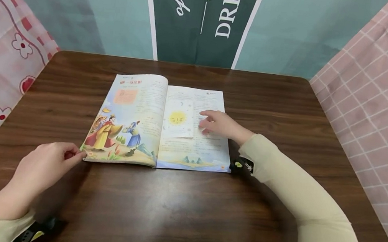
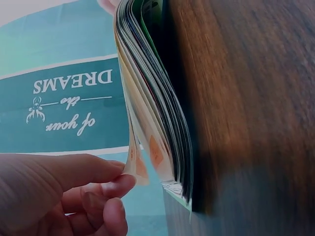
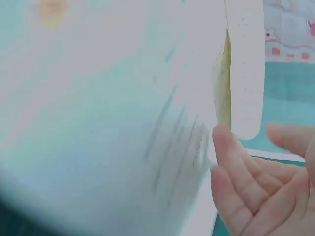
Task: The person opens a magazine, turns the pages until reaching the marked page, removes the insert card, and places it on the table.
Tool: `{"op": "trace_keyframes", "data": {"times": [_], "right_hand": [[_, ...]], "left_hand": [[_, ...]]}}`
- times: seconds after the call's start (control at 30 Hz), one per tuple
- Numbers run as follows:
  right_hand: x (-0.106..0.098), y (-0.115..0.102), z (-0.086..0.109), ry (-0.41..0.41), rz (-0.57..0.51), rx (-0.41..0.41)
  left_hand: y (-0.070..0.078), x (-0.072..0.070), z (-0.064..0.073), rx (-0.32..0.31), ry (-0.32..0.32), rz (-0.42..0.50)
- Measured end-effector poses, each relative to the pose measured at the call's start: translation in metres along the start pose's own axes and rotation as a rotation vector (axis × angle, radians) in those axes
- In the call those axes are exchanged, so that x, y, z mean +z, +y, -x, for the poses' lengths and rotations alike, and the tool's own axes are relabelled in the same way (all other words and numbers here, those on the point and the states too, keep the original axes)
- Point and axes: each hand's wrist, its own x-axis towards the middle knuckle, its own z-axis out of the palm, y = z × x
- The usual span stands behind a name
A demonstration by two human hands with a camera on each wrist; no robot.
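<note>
An open illustrated book [image 1: 137, 131] lies on the wooden table, with printed text and a drawing of costumed figures on its left page. My left hand [image 1: 46, 165] is at that page's lower left corner. In the left wrist view, its thumb and forefinger pinch the corner of a thin page [image 2: 139, 172], bent away from the thicker stack below. A white card [image 1: 177, 129] with a smiling yellow sun rests on the right page beside the fold. Just right of the card, my right hand [image 1: 219, 124] hovers over the print, its fingers loosely bent and the thumb apart from them.
The dark brown wooden table [image 1: 186, 212] runs out on every side of the book. Behind it hangs a teal cloth [image 1: 116, 18] with white lettering. Pink patterned cloths flank the table, flowers on the left cloth [image 1: 8, 62] and a grid on the right one [image 1: 381, 114].
</note>
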Motion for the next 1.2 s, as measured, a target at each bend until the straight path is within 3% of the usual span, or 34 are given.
{"op": "trace_keyframes", "data": {"times": [0.1, 0.23, 0.4, 0.67, 0.87, 1.2], "right_hand": [[0.005, -0.005, -0.018, -0.047, -0.061, 0.028], [0.013, -0.012, -0.031, 0.021, -0.044, 0.045], [0.017, -0.014, -0.035, 0.093, -0.052, 0.062], [0.012, -0.004, -0.033, 0.092, -0.173, 0.066], [0.001, 0.014, -0.023, 0.119, -0.189, 0.093], [-0.031, 0.062, 0.019, 0.204, -0.342, 0.133]], "left_hand": [[0.0, -0.001, 0.0, -0.002, 0.0, 0.003], [-0.001, -0.002, 0.001, -0.004, 0.0, 0.003], [0.0, 0.0, 0.001, -0.006, -0.011, -0.002], [0.002, 0.003, -0.001, -0.008, -0.041, -0.017], [0.0, 0.003, -0.002, 0.003, -0.06, -0.015], [0.0, 0.005, -0.004, 0.018, -0.065, -0.012]]}}
